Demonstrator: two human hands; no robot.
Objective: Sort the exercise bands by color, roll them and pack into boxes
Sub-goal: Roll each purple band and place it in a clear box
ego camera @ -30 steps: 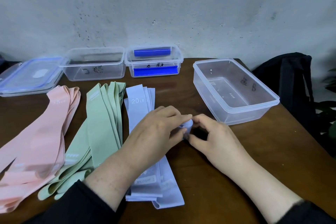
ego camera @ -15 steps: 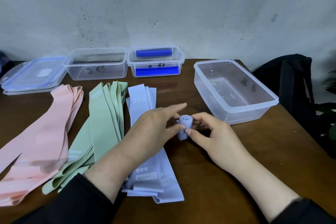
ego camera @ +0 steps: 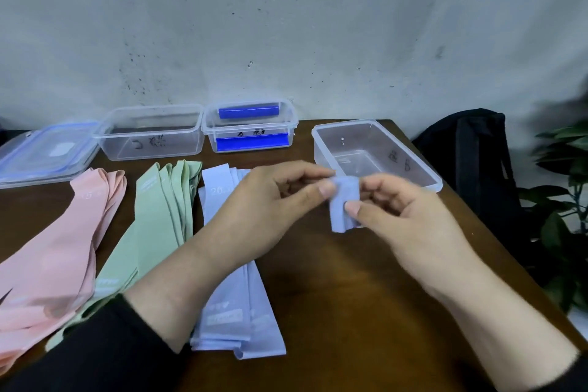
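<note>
- rolled blue band (ego camera: 344,200) held above the brown surface (ego camera: 350,296), just at 7 o'clock of the empty clear box (ego camera: 426,173) on the right; roll stands roughly upright, lower end loose.
- left hand (ego camera: 270,213): fingers curled, thumb and forefinger pinching the roll's left side.
- right hand (ego camera: 410,219): fingers curled, thumb pressing the roll's front, other fingers behind it.
- flat blue bands (ego camera: 235,315) stacked on the surface under the left forearm, running 12 to 6 o'clock.
- green bands (ego camera: 165,216) lie just at 9 o'clock of the blue stack; pink bands (ego camera: 63,248) farther toward 9 o'clock, fanned out.
- at 12 o'clock, against the wall: an open clear box (ego camera: 149,134) with marker writing, and beside it a clear box with blue clips (ego camera: 251,129).
- lid with blue trim (ego camera: 44,153) at 10 o'clock, touching the open box.
- black bag (ego camera: 467,153) and plant leaves (ego camera: 566,169) off the surface's edge at 3 o'clock.
</note>
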